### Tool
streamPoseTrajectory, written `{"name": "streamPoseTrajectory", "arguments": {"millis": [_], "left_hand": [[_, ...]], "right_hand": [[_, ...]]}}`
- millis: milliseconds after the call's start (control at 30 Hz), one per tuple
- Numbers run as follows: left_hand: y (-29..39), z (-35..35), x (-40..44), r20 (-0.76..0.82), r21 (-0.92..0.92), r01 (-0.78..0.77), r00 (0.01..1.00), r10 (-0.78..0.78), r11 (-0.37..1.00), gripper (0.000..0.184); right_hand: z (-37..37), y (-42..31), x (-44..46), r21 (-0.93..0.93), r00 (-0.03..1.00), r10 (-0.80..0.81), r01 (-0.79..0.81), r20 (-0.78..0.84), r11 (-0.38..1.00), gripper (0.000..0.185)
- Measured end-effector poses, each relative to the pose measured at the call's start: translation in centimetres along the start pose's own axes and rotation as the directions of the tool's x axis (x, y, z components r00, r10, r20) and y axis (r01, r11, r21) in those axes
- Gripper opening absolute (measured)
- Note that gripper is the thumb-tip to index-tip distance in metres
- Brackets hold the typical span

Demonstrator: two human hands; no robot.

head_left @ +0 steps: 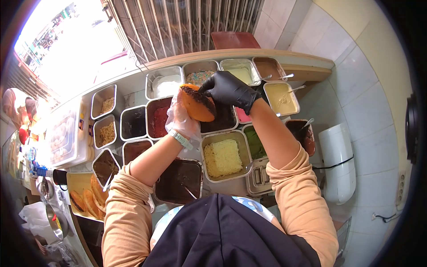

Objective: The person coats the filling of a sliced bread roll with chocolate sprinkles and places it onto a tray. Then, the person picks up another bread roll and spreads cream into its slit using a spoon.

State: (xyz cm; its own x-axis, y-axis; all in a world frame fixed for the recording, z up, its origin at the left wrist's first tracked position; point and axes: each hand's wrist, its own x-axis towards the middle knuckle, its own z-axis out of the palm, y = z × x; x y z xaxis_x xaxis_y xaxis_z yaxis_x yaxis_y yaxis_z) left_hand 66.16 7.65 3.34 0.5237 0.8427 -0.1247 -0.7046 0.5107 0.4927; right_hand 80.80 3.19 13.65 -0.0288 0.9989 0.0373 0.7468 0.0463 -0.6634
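Our left hand [183, 116], in a clear plastic glove, is partly curled round a soft, orange-brown oval bread [199, 106], gripping it from its left side. The bread lies between our hands, tilted above a square metal tray of dark filling [226, 121], its upper edge coated with dark crumbs [194, 92]. Our right hand [229, 91], in a black glove, has its fingers bunched closed at that coated edge; we cannot tell whether they pinch any crumbs.
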Motion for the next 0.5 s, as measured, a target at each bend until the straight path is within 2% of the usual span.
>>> {"name": "streamPoseTrajectory", "arguments": {"millis": [133,333,500], "left_hand": [[-0.1,-0.7,0.6,0.016,0.025,0.012,1.000,-0.012,1.000,0.039],[0.0,0.6,-0.3,0.009,0.032,0.028,1.000,-0.028,0.999,0.038],[-0.1,0.2,0.1,0.038,0.040,0.057,0.998,-0.058,0.998,0.039]], "right_hand": [[0.3,-0.4,0.9,0.018,0.993,-0.067,0.069,-0.096,0.997,0.022],[0.6,-0.8,1.9,0.062,0.998,-0.056,0.058,-0.033,0.996,0.022],[1.1,-0.2,2.3,0.089,0.985,-0.107,0.119,-0.136,0.989,0.022]]}}
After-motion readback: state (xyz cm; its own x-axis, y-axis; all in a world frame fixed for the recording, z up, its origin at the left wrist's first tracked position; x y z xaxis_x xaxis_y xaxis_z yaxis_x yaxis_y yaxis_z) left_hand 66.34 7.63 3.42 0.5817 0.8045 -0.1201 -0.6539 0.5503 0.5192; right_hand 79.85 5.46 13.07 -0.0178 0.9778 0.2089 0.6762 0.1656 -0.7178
